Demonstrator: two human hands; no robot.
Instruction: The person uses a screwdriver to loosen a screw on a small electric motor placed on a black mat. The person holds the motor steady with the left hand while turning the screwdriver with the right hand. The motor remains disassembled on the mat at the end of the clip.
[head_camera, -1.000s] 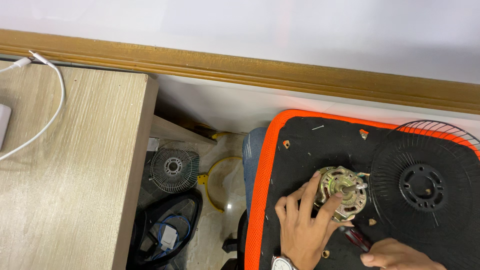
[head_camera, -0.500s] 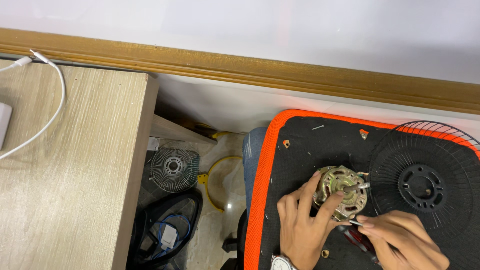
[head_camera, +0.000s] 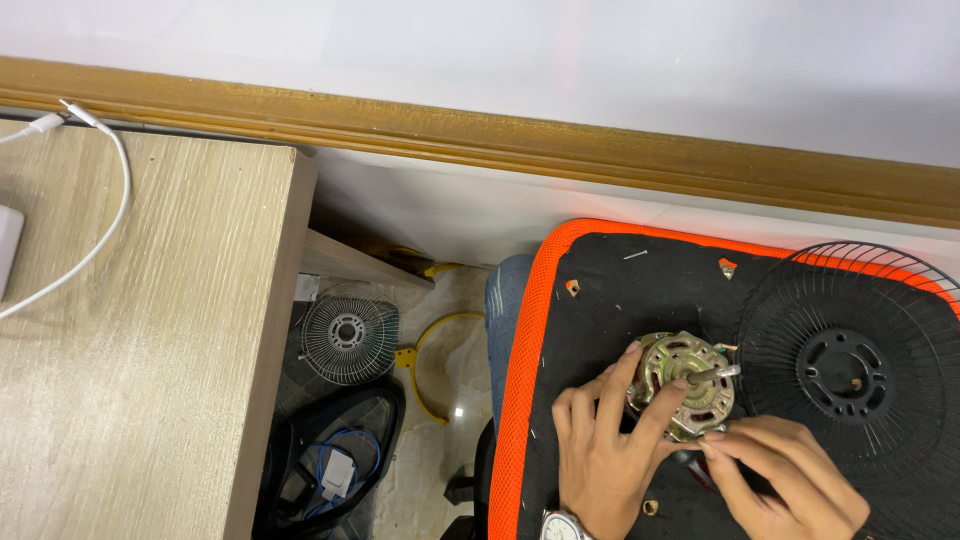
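Brass-coloured motor (head_camera: 685, 385) sits on your orange-rimmed black mat (head_camera: 600, 300): your left hand (head_camera: 600, 450) grips its casing, your right hand (head_camera: 775, 480) pinches a red-handled tool (head_camera: 697, 466) beside it; a black fan grille (head_camera: 850, 370) lies just right.

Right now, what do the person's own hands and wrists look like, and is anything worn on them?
Both hands are bare, with no gloves or rings visible. The left hand has a wristwatch with a round pale dial and metal case. The right hand shows no sleeve; its wrist is cut off by the frame.
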